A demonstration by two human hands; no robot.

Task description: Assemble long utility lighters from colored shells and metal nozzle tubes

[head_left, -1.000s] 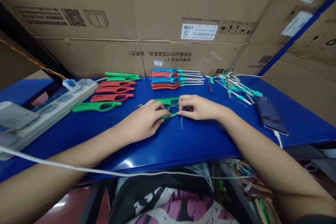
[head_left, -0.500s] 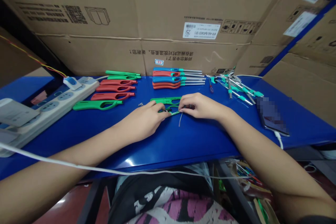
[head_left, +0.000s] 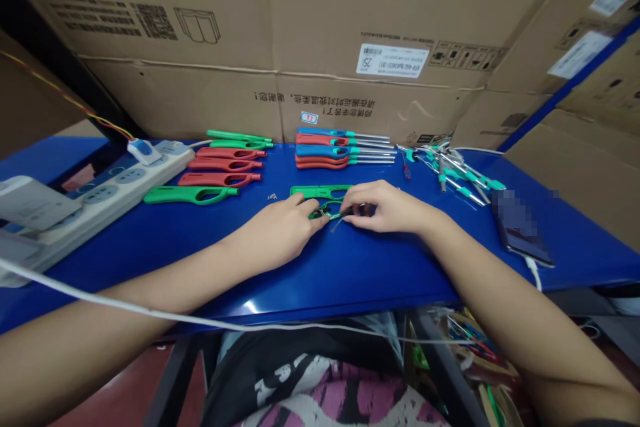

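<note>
My left hand (head_left: 285, 227) is closed, its thumb and fingers pinching the near end of a green lighter casing half (head_left: 332, 206) on the blue table. Opposite it, my right hand (head_left: 387, 207) is closed too, fingertips pinching a thin, greyish tube or wire (head_left: 337, 223) against that half. The tube's loose end sticks out toward me, slightly blurred. Small parts inside the casing are mostly covered by my fingers. Just behind, a second green casing piece (head_left: 313, 191) lies flat, partly hidden by my right hand.
Red and green lighter handles (head_left: 220, 179) lie at left, beside a power strip (head_left: 110, 190). Assembled lighters (head_left: 345, 150) are stacked at the back. A small screwdriver (head_left: 406, 170), a pile of metal lighter tubes (head_left: 450, 170) and a phone (head_left: 520, 230) are at right. A white cable (head_left: 150, 310) crosses in front.
The tube's loose end has swung left toward my left fingertips, and my right fingers have shifted slightly. The whole view has moved a little; both hands stay at the green casing.
</note>
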